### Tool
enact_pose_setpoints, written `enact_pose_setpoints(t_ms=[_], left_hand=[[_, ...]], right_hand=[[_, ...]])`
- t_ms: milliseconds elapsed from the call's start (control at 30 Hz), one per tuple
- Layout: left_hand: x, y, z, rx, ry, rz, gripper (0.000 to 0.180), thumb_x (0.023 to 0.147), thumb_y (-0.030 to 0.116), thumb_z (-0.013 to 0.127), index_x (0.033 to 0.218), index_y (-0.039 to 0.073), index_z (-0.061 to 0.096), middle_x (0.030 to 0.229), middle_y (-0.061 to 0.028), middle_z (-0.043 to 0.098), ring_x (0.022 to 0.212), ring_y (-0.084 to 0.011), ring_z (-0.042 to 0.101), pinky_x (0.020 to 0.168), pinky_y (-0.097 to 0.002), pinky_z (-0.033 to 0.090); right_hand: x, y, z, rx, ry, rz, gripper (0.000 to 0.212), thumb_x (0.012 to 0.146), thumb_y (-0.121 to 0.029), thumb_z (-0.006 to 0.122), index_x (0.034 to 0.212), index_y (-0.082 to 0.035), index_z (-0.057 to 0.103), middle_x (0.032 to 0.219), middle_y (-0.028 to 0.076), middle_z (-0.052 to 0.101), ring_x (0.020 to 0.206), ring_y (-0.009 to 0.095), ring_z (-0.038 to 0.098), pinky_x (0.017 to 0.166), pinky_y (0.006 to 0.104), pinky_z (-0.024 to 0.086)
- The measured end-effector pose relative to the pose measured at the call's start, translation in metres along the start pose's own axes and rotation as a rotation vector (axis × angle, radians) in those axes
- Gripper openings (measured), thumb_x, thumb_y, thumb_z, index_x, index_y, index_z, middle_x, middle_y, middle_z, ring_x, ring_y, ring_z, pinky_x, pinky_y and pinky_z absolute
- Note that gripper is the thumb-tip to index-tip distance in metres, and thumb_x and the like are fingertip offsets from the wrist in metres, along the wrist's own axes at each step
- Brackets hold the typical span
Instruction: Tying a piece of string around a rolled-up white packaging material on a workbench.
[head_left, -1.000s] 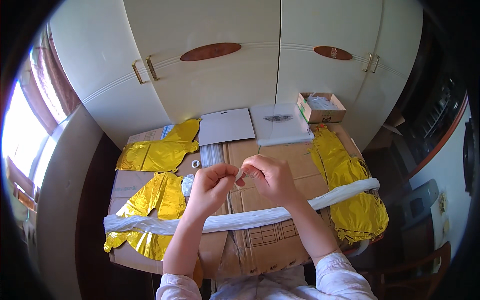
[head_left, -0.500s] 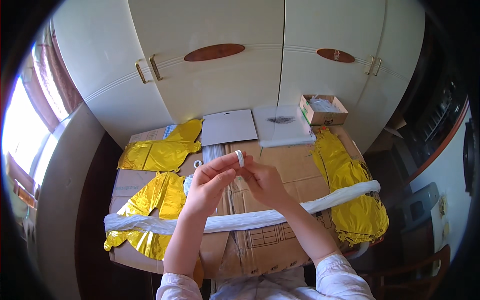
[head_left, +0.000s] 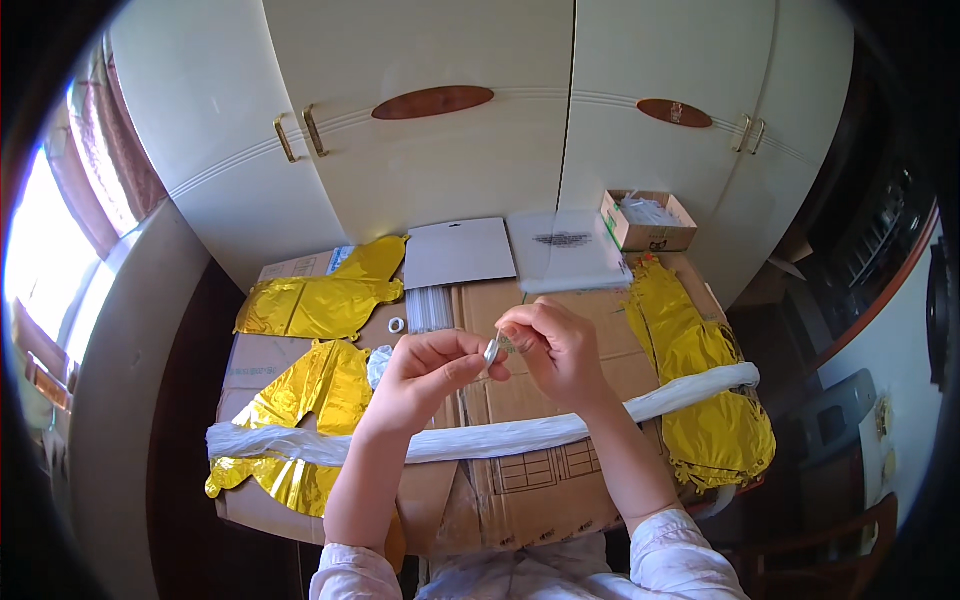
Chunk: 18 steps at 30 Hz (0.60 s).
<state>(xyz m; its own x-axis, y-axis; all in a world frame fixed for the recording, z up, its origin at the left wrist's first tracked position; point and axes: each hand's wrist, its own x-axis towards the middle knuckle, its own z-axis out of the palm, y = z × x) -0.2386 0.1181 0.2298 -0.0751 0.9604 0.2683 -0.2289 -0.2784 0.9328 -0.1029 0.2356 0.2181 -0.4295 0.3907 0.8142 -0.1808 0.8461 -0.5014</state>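
Holding: one small white ring [head_left: 491, 353], being raised above the middle of the cardboard-covered desk [head_left: 612, 325] between two bare hands. Left hand [head_left: 425, 372]: pinching the ring between thumb and curled fingers. Right hand [head_left: 556, 352]: bending its fingers inward, thumb and forefinger pinching at the ring's upper end, the exact contact being too small to make out.

Lying on the desk, left side: one second white ring [head_left: 396, 325], resting beyond the left hand; one crumpled white clump [head_left: 378, 366], partly hiding behind that hand; one upper gold foil piece [head_left: 318, 308], flattened; one lower gold foil piece [head_left: 335, 385], spreading just below it.

Lying on the desk, right side: one long gold foil piece [head_left: 685, 335], wrinkling along its length and running from the far edge toward the near one.

Crossing from left to right: one long white bundle [head_left: 520, 440], lying over the lower and long foil pieces and passing beneath both forearms.

Lining the far edge: one pale grey card [head_left: 460, 255], partly covering a stack of narrow pale strips [head_left: 430, 310]; one clear plastic sheet [head_left: 590, 268] bearing dark print, lying beside the card; one open cardboard box [head_left: 665, 238], containing white pieces [head_left: 645, 210].

Standing behind: one cream cabinet [head_left: 430, 180].
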Motion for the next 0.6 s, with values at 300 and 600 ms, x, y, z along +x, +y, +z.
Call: enact_pose_setpoints(t_ms=[300,600], left_hand=[[0.009,-0.008,0.006,0.270,0.231,0.200,0.021,0.087,0.002,0.053,0.106,-0.003,0.061,0.094,-0.0023,0.064,0.079,-0.0083,0.047,0.075,-0.0227,0.041],[0.003,-0.002,0.007,0.195,0.089,-0.043,0.014,0.086,0.007,0.059,0.096,-0.003,0.063,0.082,-0.0044,0.063,0.087,-0.0124,0.059,0.083,-0.0262,0.045]], right_hand=[[-0.001,-0.013,-0.006,-0.367,-0.070,-0.242,0.011,0.074,-0.011,0.066,0.084,-0.011,0.061,0.066,0.001,0.054,0.053,0.017,0.053,0.048,0.0300,0.043],[0.001,-0.004,-0.005,0.032,-0.015,-0.043,0.010,0.074,-0.004,0.067,0.083,-0.007,0.063,0.070,0.002,0.054,0.061,0.015,0.055,0.052,0.0264,0.044]])
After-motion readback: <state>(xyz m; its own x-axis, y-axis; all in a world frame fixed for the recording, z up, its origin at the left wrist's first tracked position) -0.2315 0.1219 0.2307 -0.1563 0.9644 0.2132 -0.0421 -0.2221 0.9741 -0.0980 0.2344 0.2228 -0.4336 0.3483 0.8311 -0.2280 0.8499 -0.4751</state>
